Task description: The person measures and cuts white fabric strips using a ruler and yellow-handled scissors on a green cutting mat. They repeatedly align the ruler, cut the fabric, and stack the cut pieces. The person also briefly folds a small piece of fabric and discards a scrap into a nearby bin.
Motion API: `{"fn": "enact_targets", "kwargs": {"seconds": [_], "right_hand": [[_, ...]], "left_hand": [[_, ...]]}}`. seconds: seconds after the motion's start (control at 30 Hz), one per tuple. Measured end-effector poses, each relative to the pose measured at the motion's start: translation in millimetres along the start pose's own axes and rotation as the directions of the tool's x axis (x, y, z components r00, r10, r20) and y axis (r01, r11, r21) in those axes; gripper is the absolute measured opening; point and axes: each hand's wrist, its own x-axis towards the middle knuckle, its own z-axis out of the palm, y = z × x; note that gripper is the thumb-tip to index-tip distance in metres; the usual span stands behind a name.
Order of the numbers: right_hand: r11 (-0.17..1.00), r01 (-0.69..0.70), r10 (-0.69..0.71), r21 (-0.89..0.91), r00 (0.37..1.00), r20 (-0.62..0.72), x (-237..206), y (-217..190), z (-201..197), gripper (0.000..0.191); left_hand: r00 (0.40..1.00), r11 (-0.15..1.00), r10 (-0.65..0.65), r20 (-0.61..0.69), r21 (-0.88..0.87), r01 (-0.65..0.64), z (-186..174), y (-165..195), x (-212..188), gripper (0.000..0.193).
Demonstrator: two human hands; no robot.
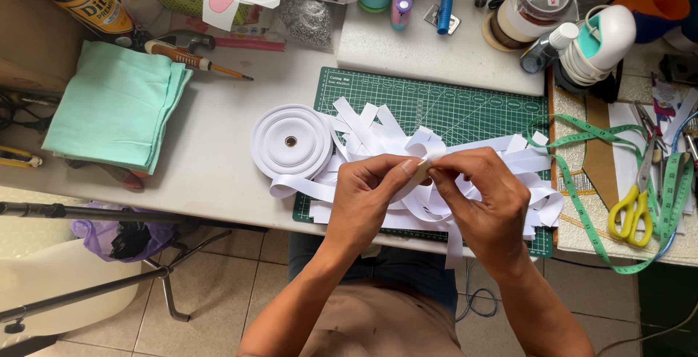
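White ribbon strip (424, 155), smooth and flat, pinched between both hands at the centre of the view. Left hand (372, 195) closed on the strip with thumb and forefinger; right hand (486, 197) closed on the same strip, fingertips meeting those of the left. Looks like the folding or looping step of one cut piece; next move probably calls for a firm pinch at the fold so the slippery band does not spring open.

Directly under the hands, a loose heap of cut strips (509, 155), curled and overlapping, lying on a green cutting mat (465, 106) with a printed grid. At nine o'clock from the hands, touching the heap, a round ribbon roll (291, 141), tightly wound, with small metal eye in the middle. At ten o'clock, well apart, folded mint cloth (116, 106), soft and matte, on the pale desk (218, 161). At three o'clock, green measuring tape (582, 208) in loose curves, and yellow-handled scissors (631, 215) beside it.
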Motion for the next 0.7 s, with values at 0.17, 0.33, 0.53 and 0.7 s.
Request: {"fn": "enact_targets", "kwargs": {"seconds": [0.17,0.33,0.53,0.7], "right_hand": [[0.999,-0.040,0.039,0.009,0.998,0.046,6.6,-1.3,-5.1,0.023],[0.991,0.105,-0.092,-0.087,0.985,0.142,8.0,5.9,-15.9,0.020],[0.844,-0.366,0.251,0.393,0.915,0.314,-1.2,25.2,-14.9,0.032],[0.978,-0.121,0.094,0.172,0.983,0.158,-4.2,20.7,-10.5,0.028]], "left_hand": [[0.994,0.998,-0.008,0.112,0.055,0.002,-2.6,3.0,-1.4,0.031],[0.988,0.999,-0.040,0.149,0.023,0.037,-4.4,7.9,-2.9,0.030],[0.978,0.993,-0.113,0.175,0.004,0.114,-6.7,10.5,-1.5,0.031],[0.994,0.994,-0.063,0.091,0.092,0.055,-4.3,11.9,-0.6,0.028]]}}
